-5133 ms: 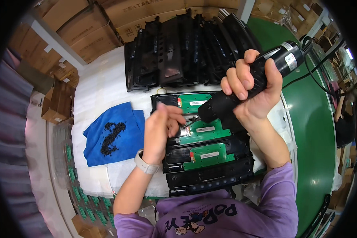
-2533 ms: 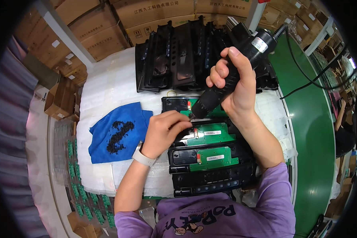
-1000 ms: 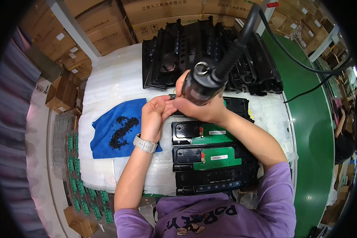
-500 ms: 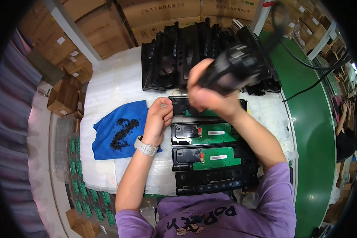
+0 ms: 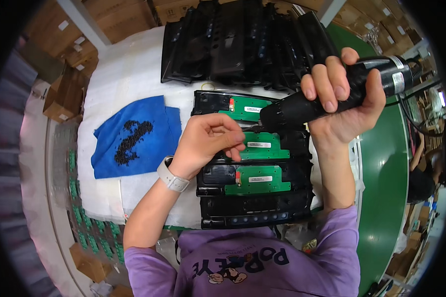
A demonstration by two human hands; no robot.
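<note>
Your table (image 5: 134,64), covered in white, fills the middle of the frame, and the heap of dark panels (image 5: 233,49) at its top may be finished or waiting; you can't tell which from here. Of the black panels (image 5: 233,205) in the centre column, the upper three carry boards and the bottom one shows none, so you look partway through fastening, seemingly at the second from the top; which holes are filled is too small to make out. Counting down in size: the heap overlaps too much to number, the column has four panels, one blue cloth (image 5: 156,116) lies left of centre, and there is one black electric screwdriver (image 5: 292,110). Your right hand (image 5: 344,123), right of centre, is wrapped around that tool; your left hand (image 5: 208,141) is nearly closed, fingertips gathered by the bit, and whether they pinch a screw you can't tell. There are three green boards (image 5: 277,173), and plenty of loose black screws (image 5: 131,143) on the cloth, too many to count.
</note>
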